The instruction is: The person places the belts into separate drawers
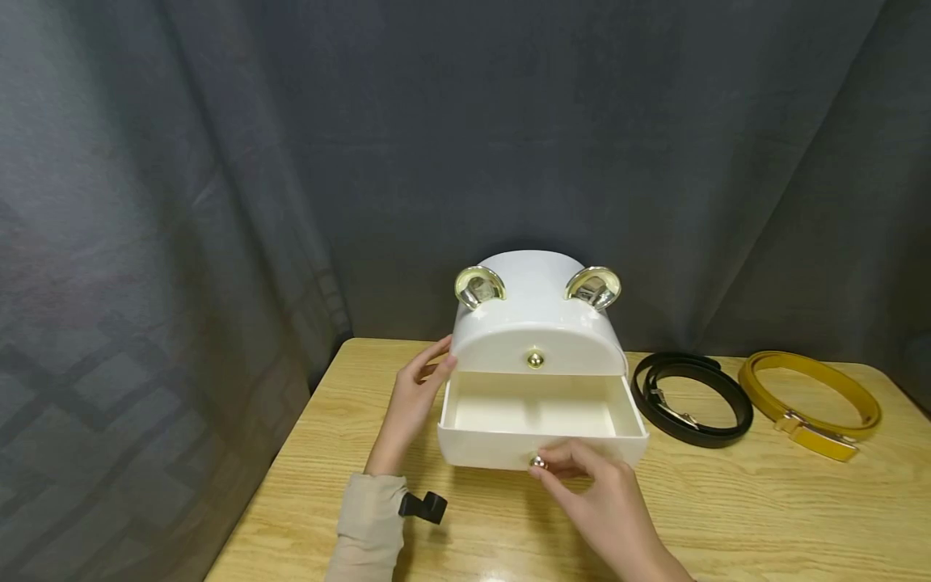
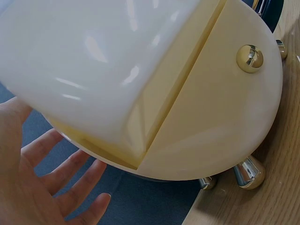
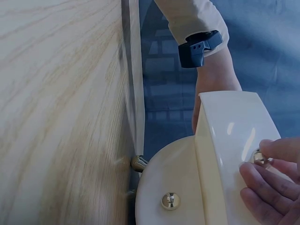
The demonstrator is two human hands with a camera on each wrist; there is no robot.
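A white box [image 1: 538, 291] with an arched top and two gold ear-shaped pieces stands on the table. Its lower drawer [image 1: 541, 449] is pulled out, and its inside shows bare. Above it, the arched upper drawer front [image 1: 487, 356] is closed, with a gold knob. My right hand [image 1: 604, 485] pinches the lower drawer's gold knob [image 3: 259, 157] between thumb and fingers. At the box's left side rests my left hand [image 1: 414, 388]; the left wrist view shows its fingers [image 2: 77, 187] spread along the box's edge, curled round nothing.
A coiled black belt [image 1: 709, 436] lies just right of the box. Farther right is a coiled yellow-brown belt [image 1: 869, 412] with a gold buckle. Dark grey curtains [image 1: 509, 145] hang behind and left of the wooden table [image 1: 785, 517]. A black strap mount [image 1: 422, 507] sits on my left sleeve.
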